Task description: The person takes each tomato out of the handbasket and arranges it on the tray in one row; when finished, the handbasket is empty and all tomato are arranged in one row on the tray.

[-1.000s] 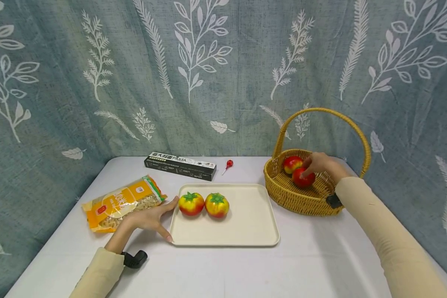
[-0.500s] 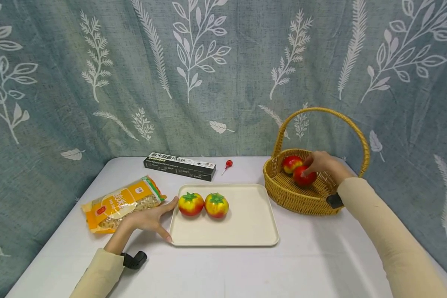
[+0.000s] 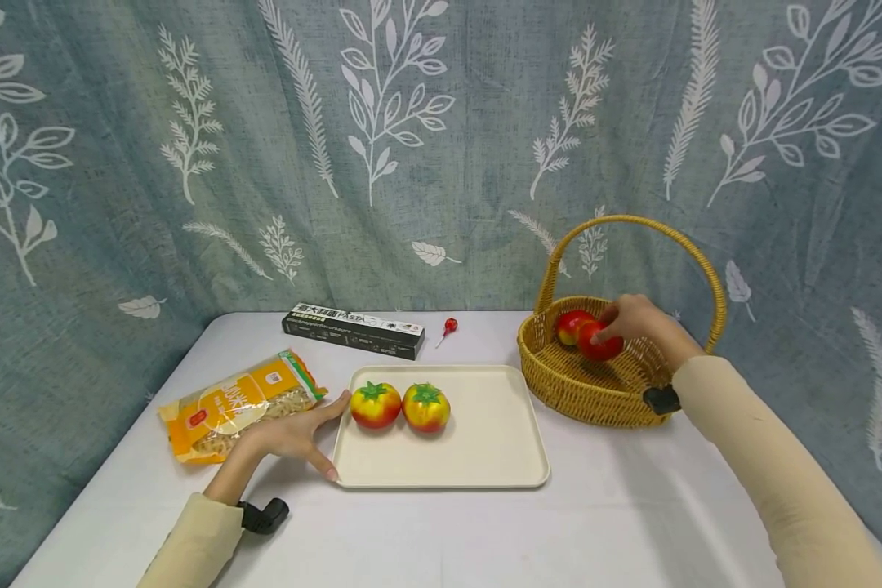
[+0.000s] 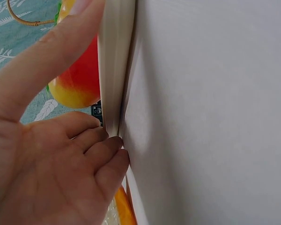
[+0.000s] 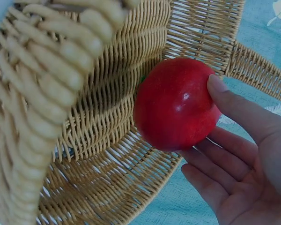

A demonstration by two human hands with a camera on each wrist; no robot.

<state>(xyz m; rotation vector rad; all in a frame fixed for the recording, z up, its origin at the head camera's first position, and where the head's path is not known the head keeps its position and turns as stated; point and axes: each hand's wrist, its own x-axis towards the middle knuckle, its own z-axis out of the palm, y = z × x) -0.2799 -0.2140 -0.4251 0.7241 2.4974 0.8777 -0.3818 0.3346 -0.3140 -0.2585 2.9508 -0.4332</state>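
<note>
My right hand point(image 3: 639, 320) reaches into the yellow wicker basket point(image 3: 581, 400) and holds a red tomato point(image 3: 601, 347) between thumb and fingers. In the right wrist view that tomato point(image 5: 175, 105) shows its smooth red side, with a bit of green at its far edge. Beside it in the basket lies another red-and-yellow tomato point(image 3: 569, 325), partly hidden. My left hand point(image 3: 294, 433) is spread along the left edge of the cream tray point(image 3: 485, 441), its thumb and fingertips touching the rim. On the tray's left part sit two yellow-red tomatoes point(image 3: 376, 406) with green tops.
An orange pasta bag point(image 3: 242, 404) lies left of the tray, under the left hand's far side. Behind the tray are a black pasta box point(image 3: 353, 331) and a red lollipop point(image 3: 450, 327). The basket's tall handle point(image 3: 632, 219) arches over the right hand. A patterned curtain backs the table.
My right hand has raised the red tomato slightly inside the basket, and it now overlaps the other tomato more. The left hand and the tray stay in place.
</note>
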